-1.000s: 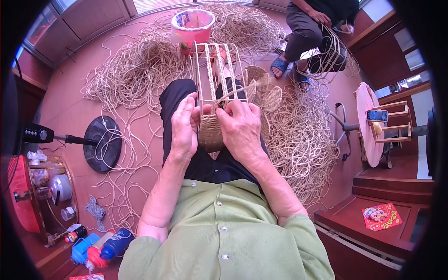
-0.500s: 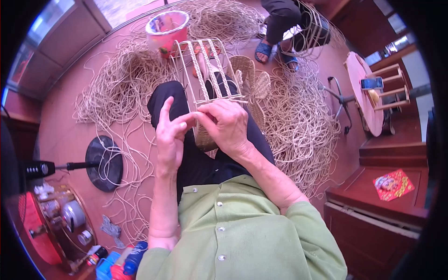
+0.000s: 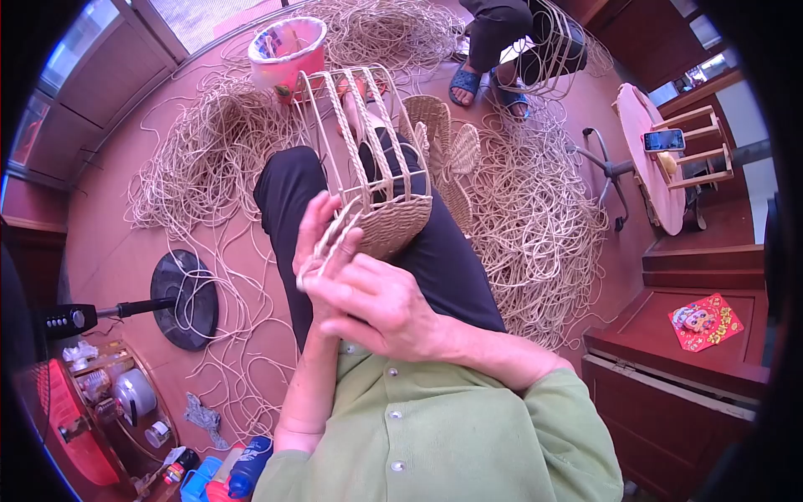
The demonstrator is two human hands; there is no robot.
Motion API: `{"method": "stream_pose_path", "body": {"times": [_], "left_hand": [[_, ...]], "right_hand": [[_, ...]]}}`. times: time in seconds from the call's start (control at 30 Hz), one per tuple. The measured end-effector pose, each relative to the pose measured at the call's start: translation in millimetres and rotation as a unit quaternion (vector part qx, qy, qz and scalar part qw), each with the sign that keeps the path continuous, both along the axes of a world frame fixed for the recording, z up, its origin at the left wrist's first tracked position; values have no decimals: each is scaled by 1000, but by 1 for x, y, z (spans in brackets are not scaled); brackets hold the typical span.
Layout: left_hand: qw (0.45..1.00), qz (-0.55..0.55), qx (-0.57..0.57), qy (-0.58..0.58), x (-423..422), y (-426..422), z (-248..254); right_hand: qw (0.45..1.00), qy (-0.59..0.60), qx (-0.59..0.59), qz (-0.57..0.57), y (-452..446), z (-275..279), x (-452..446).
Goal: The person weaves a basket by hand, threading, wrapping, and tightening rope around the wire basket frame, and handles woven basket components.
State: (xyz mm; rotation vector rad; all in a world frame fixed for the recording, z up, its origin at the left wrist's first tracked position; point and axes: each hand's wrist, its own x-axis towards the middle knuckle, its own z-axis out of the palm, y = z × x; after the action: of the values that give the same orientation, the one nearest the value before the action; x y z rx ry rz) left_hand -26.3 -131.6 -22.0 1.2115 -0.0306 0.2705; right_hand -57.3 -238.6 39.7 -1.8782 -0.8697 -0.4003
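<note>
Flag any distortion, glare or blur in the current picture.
Head view: strong fisheye bending, with black corners; head view: the bright pane at the upper left looks washed out; head view: the right hand seems slightly soft, while the woven frame's texture stays readable.

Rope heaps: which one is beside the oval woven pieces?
The right heap, beside the woven pieces; the left heap and far heap are near the pink bucket.
</note>
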Motion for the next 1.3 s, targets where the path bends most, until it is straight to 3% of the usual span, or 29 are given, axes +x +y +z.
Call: {"method": "stream_pose_path", "body": {"times": [0.03,0.07,0.1,0.17,0.23,0.3,0.47,0.63,0.8,0.9,0.97,1.0,1.03,1.1,1.2,1.23,1.27,1.3], "left_hand": [[999,4,-15,36,-2,-2,7],[999,1,41,4,-2,1,-9],[976,34,203,-73,3,4,-13],[986,51,153,-35,2,2,-10],[985,76,145,-44,3,10,-7],[995,82,59,10,-1,12,-7],[966,66,241,71,-16,31,-3],[996,36,64,56,-14,33,-18],[989,-51,-108,90,-11,39,-16],[989,-44,-122,66,-3,38,-1],[998,2,-53,46,-3,47,4],[995,69,54,41,-4,55,10],[995,87,-21,49,-5,64,13],[990,108,37,79,-7,88,26],[996,40,23,-73,-17,94,49],[982,-24,-15,-186,-19,94,55],[967,-43,-20,-250,-18,93,63],[970,-4,3,-243,-18,82,72]], "right_hand": [[999,-11,-17,37,-7,2,-1],[994,-57,-28,93,-4,1,-8],[986,-79,-6,149,-1,8,-17],[984,-128,-40,116,-14,11,-23],[975,-153,-92,-132,-39,-3,6],[945,-81,-143,-283,-73,-20,35],[934,-108,-217,-262,-82,-61,39],[924,-116,-261,-255,-74,-43,36],[921,-97,-251,-281,-70,-48,32],[929,-111,-231,-267,-59,-38,34],[939,-132,-226,-222,-50,-38,40],[947,-117,-213,-209,-49,-40,42],[950,-116,-204,-205,-50,-41,45],[957,-108,-190,-192,-53,-43,45],[958,-103,-243,-112,-38,-23,52],[955,-95,-269,-83,-33,-16,53],[960,-107,-249,-65,-30,-6,54],[975,-81,-193,-69,-31,3,53]]}}
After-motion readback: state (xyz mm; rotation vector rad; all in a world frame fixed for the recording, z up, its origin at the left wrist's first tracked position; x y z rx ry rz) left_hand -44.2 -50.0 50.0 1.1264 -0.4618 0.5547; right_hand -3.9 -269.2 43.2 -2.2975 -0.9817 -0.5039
